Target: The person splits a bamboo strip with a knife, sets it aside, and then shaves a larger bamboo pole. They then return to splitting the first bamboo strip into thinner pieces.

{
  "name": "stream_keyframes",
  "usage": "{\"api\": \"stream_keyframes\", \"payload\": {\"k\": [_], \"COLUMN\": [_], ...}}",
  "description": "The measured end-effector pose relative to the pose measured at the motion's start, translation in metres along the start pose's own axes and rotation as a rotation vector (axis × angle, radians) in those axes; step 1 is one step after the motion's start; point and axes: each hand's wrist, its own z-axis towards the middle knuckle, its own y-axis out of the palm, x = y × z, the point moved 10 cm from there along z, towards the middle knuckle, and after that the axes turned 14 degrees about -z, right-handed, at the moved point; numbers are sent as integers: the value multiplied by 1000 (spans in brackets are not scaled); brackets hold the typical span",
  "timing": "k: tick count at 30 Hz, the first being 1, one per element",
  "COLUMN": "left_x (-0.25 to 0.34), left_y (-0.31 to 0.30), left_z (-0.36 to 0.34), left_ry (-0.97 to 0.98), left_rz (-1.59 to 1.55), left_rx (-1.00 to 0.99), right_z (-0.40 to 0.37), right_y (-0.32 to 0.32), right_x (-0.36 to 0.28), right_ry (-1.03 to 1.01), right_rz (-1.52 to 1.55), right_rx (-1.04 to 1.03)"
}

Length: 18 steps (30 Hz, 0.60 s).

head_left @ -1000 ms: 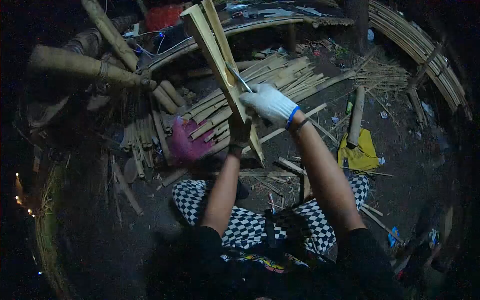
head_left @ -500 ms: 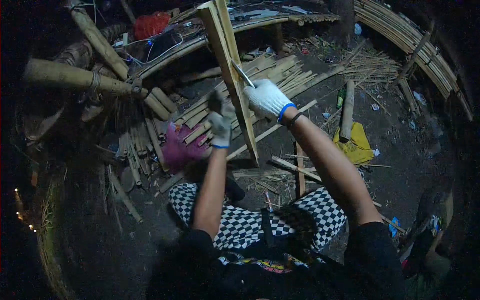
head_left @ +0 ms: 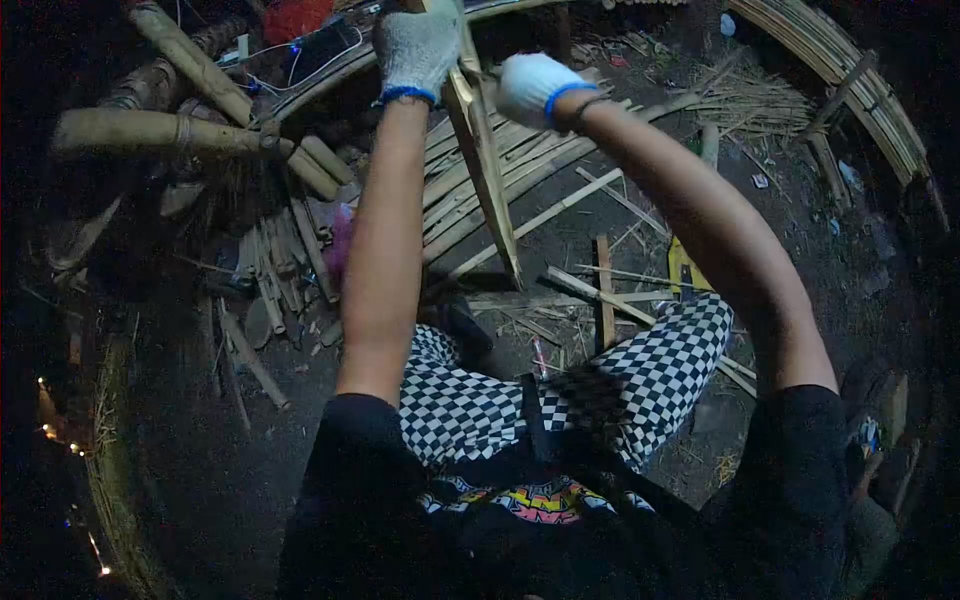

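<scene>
A long bamboo piece (head_left: 485, 180) stands tilted in front of me, split lengthwise toward its top. My left hand (head_left: 418, 55), in a grey-white knit glove with a blue cuff, is closed round its upper part. My right hand (head_left: 538, 88), in a white glove, is closed at the right of the bamboo on a knife. Only a short, dim bit of the knife's blade (head_left: 484, 74) shows, at the split; its handle is hidden in the glove. The bamboo's lower end points down toward the ground between my knees.
Split bamboo strips (head_left: 540, 165) lie in a pile behind the piece. Thick bamboo poles (head_left: 160, 130) stick out at left. A bundle of long strips (head_left: 850, 90) curves along the right. A wooden stick (head_left: 604, 290) and a yellow bag (head_left: 684, 265) lie near my right knee.
My left hand has risen from beside the bamboo and taken hold of its upper part. My right hand has moved up with the knife. The view has shifted a little.
</scene>
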Motion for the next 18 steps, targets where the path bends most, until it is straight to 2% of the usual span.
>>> {"api": "stream_keyframes", "payload": {"k": [1,2,3,5,6,7,8,9,10,11,12,13,15,16,17,18], "left_x": [-3,-5,-9,-22,-20,-18,-10,-17,-2,10,7,-7,-54,-12,4,-2], "left_y": [3,4,1,-4,-5,-8,3,-2,-1,3,-1,7,-18,-9,-14,-16], "left_z": [-3,0,5,9,10,12,18,19,10,-4,-2,9,32,6,-1,4], "left_ry": [-116,-116,-118,-130,-53,24,359,353,581,806,681,669,668,861,854,655], "left_rz": [-157,-166,-259,-339,-283,-226,-68,-60,131,322,340,345,-521,278,281,142], "left_rx": [3,4,13,19,2,-15,-144,-154,-163,-166,-155,-150,54,-68,-73,-98], "right_z": [-2,-5,-7,-9,-6,-16,1,3,-36,-38,-31,-27,-23,-33,-32,-27], "right_y": [3,0,11,29,53,97,161,265,236,246,257,269,281,247,239,231], "right_x": [1,-34,-26,-28,-23,-26,-35,-30,-57,-56,-56,-56,-29,-27,-21,-5], "right_ry": [40,-469,-385,-327,-296,-132,-275,-420,-611,-529,-473,-421,-47,-30,-32,40], "right_rz": [158,-322,-159,-14,212,364,-84,-189,-159,-120,-144,-165,93,69,74,40], "right_rx": [-185,2,-65,-61,3,-245,-75,8,-181,-193,-162,-136,-304,-324,-332,-252]}}
